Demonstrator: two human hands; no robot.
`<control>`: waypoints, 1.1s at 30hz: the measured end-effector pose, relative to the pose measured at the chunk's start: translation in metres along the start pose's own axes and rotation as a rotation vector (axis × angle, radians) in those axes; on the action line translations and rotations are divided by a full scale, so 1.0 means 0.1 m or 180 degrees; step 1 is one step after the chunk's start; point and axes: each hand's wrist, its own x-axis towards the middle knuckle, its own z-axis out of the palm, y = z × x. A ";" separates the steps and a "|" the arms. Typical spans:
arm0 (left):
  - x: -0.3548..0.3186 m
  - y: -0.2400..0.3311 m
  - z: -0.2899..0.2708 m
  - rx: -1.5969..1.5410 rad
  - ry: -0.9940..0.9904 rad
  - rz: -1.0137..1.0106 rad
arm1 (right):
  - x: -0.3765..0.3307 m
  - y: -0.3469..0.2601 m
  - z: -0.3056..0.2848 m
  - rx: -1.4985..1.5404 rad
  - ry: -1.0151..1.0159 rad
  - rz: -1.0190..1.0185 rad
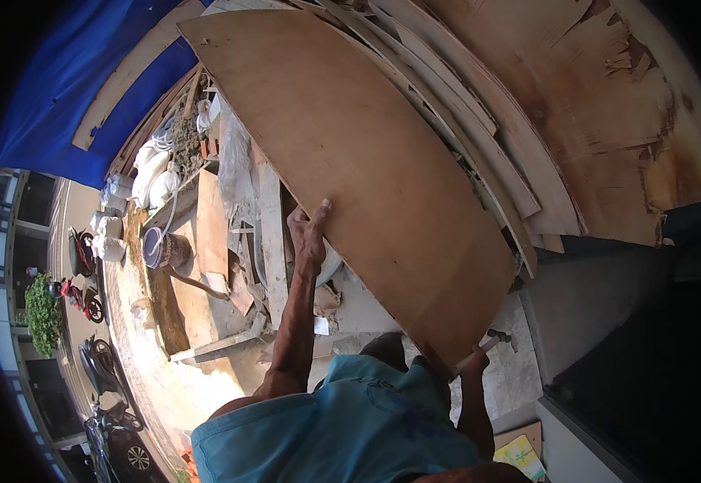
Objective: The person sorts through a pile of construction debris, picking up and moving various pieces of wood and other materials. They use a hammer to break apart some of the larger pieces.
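Note:
A large brown plywood sheet (366, 161) stretches diagonally across the middle, from the upper left down to the lower right. My left hand (312, 229) is closed around its near left edge, thumb on top of the face; the fingers underneath are hidden. At the sheet's lower corner, my right hand (473, 364) is closed on a hammer (499, 339), whose metal head sticks out past the fist. That hand is right beside the board's edge, and whether it also grips the board I cannot tell.
Several plywood sheets (560, 193) lean in a stack on the right, the outermost with splintered edges. Left of the board are a bucket (154, 248), a wooden frame (221, 348), white sacks (153, 169) and a blue tarp (60, 97). Motorcycles (105, 362) stand beyond.

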 end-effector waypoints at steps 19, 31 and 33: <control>-0.57 0.89 0.50 -0.0475 0.0014 -0.0067 | -0.41 -0.29 -0.62 0.0317 -0.0451 0.0152; -1.08 1.51 0.59 -0.0566 -0.0081 0.0049 | -0.96 -0.67 -0.94 0.0414 -0.0898 -0.0216; -1.08 1.51 0.61 -0.0714 -0.0098 0.0134 | -1.00 -0.74 -0.95 0.0380 -0.0972 -0.0402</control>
